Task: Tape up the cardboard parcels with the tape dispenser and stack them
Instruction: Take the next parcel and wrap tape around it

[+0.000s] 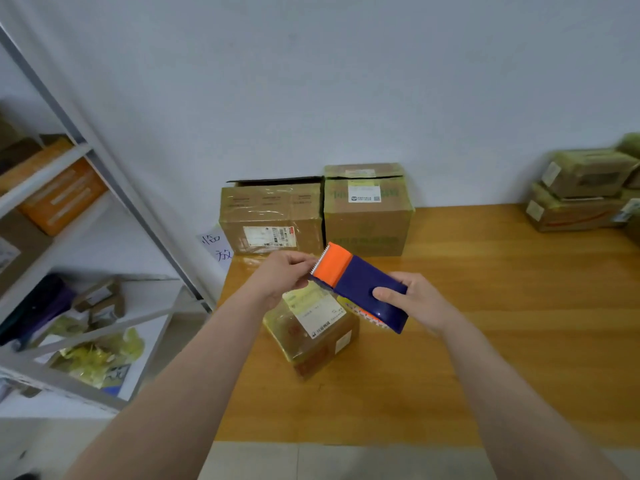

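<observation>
Fingers (383, 293), right hand (420, 303), grip tape dispenser (363, 285); left hand (282, 273) pinches toothed end over taped parcel (311, 329).

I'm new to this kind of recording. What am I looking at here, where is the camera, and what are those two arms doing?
No machine here: a person works bare-handed, and the one picture comes from a camera on their head, looking down. The right hand grips a blue and orange tape dispenser; the left hand pinches at its toothed orange end, perhaps the tape's end. Beneath them a small parcel sits on the wooden table. Two bigger boxes stand by the wall, more parcels are stacked far right, and a metal shelf stands left.
</observation>
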